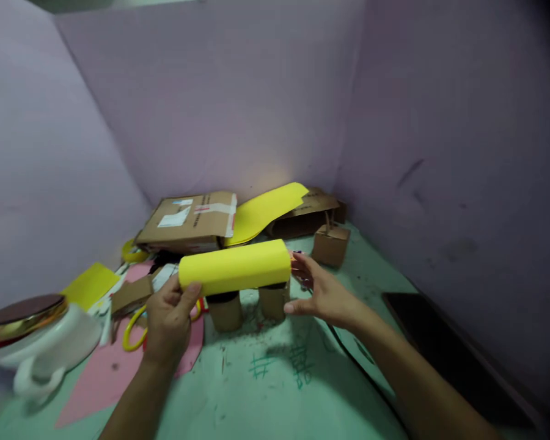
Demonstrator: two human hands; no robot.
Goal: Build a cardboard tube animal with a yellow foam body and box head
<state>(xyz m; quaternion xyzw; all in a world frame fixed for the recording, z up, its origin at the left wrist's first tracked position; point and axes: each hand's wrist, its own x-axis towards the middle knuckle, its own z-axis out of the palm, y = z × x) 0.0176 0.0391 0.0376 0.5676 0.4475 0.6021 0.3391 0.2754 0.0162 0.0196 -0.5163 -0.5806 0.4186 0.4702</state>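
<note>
A yellow paper-covered roll (pixel 236 267) lies crosswise on top of two short cardboard tubes (pixel 225 311) that stand upright on the green table. My left hand (pixel 169 321) grips the roll's left end with thumb and fingers. At the roll's right end my right hand (pixel 323 293) touches it with spread fingertips, thumb down beside the right tube (pixel 274 301).
Yellow-handled scissors (pixel 132 330) and pink paper (pixel 105 373) lie under my left hand. A flattened cardboard box (pixel 187 223), a yellow sheet (pixel 266 211) and a small cardboard box (pixel 330 244) sit at the back. A white pot with a dark lid (pixel 41 336) stands at left.
</note>
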